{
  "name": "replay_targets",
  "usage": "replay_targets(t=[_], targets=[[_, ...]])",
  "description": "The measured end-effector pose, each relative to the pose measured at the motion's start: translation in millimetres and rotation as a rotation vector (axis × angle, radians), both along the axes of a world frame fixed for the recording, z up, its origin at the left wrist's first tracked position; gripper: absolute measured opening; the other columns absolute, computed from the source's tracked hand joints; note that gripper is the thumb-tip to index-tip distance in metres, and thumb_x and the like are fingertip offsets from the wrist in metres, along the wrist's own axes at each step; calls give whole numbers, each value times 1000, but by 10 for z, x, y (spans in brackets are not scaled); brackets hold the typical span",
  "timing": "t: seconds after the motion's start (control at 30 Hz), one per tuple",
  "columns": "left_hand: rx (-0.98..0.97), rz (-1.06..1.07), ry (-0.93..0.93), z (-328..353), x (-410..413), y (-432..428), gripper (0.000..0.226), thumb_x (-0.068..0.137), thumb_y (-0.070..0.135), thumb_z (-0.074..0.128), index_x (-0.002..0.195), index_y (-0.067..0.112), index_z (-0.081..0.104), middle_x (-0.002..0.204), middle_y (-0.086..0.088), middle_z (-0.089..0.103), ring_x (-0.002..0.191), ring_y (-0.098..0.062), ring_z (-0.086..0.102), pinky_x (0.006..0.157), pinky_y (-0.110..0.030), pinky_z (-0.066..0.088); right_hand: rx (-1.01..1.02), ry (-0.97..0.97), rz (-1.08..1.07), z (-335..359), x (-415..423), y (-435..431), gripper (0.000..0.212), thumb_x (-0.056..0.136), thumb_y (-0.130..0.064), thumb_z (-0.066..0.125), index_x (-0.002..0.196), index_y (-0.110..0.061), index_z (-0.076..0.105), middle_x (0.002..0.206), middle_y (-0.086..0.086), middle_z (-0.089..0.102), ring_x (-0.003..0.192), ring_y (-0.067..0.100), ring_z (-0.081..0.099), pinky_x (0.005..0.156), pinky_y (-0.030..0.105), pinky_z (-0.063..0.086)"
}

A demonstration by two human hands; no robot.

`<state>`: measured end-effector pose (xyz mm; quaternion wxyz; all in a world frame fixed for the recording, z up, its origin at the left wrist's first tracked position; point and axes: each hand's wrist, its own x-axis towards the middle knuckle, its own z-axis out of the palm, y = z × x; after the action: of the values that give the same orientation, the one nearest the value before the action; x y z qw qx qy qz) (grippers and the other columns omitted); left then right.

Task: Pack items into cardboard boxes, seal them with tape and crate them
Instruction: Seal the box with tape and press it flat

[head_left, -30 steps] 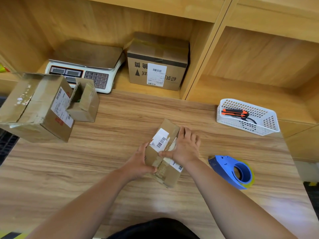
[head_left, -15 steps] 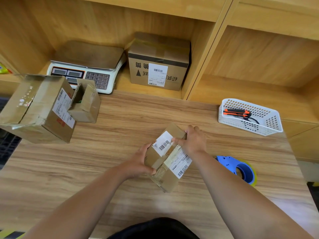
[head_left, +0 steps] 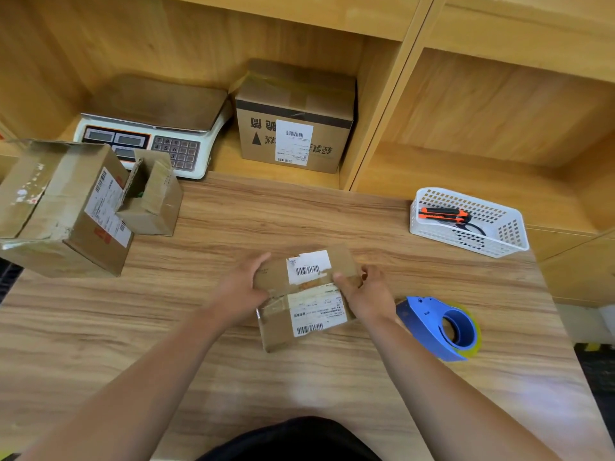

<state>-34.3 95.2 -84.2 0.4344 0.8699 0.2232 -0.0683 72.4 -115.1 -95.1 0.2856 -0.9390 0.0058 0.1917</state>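
A small cardboard box with two white barcode labels lies on the wooden table in front of me, its top flaps closed. My left hand grips its left side, fingers over the top edge. My right hand holds its right side, thumb on the top flap seam. A blue tape dispenser with yellowish tape lies just right of my right wrist.
A large taped box and a small open box sit at the table's left. A scale and a labelled box stand in the shelf behind. A white basket holding an orange cutter is at right.
The small box has been turned from a diagonal lie to nearly square with the table edge. My right hand slid from its top to its right side.
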Motion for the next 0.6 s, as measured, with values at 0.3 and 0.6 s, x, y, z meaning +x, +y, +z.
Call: replay_targets(t=[0.3, 0.6], targets=[[-208, 634, 81, -99, -78, -639, 104, 71, 46, 76, 145, 17, 10, 134, -3, 50, 115, -28, 56, 90, -38, 45, -425, -151, 218, 38, -414, 335, 135, 63, -94, 29, 148, 4, -11, 158, 18, -4, 145, 34, -13, 116, 52, -6], [-315, 632, 69, -256, -76, -585, 49, 77, 43, 73, 112, 15, 52, 98, 3, 65, 90, -20, 62, 74, -31, 47, -327, -188, 159, 48, -275, 330, 112, 66, -79, 56, 142, -5, 22, 139, 9, 38, 126, 28, 37, 100, 39, 34]])
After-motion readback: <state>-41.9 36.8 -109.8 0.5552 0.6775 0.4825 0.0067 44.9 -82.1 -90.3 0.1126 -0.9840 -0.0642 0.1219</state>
